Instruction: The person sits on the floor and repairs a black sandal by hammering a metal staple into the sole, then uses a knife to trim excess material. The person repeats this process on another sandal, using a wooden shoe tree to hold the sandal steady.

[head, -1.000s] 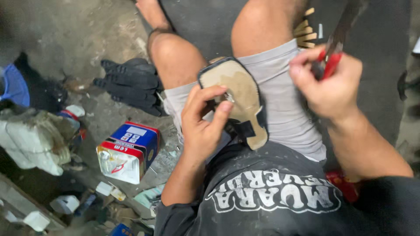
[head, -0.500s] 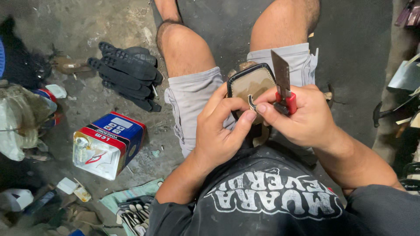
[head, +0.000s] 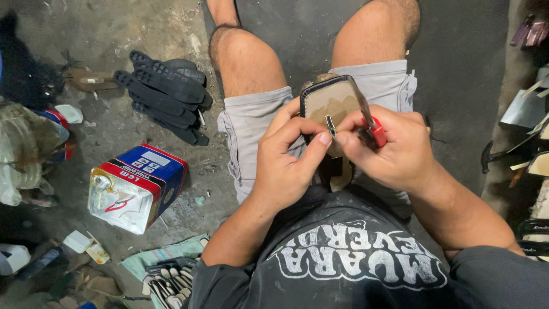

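Observation:
A tan shoe sole with a dark rim (head: 331, 100) stands tilted on my lap, between my bare knees. My left hand (head: 289, 160) grips its left edge, and the thumb presses on the inner face near a small metal nail or staple (head: 330, 125). My right hand (head: 394, 151) is closed on a red-handled tool (head: 374, 130) whose thin metal blade runs up along the sole's right rim. The lower part of the sole is hidden behind both hands.
A rectangular glue tin with a blue and red label (head: 137, 186) lies on the concrete floor to my left. Beyond it is a pile of black rubber soles (head: 166, 94). Rags, bottles and scraps crowd the left edge; metal pieces and shoe parts (head: 529, 109) lie at the right.
My right hand came down from its raised position at the right and brought the red-handled tool against the sole's rim. The sole stands more upright, and both hands sit close together on it.

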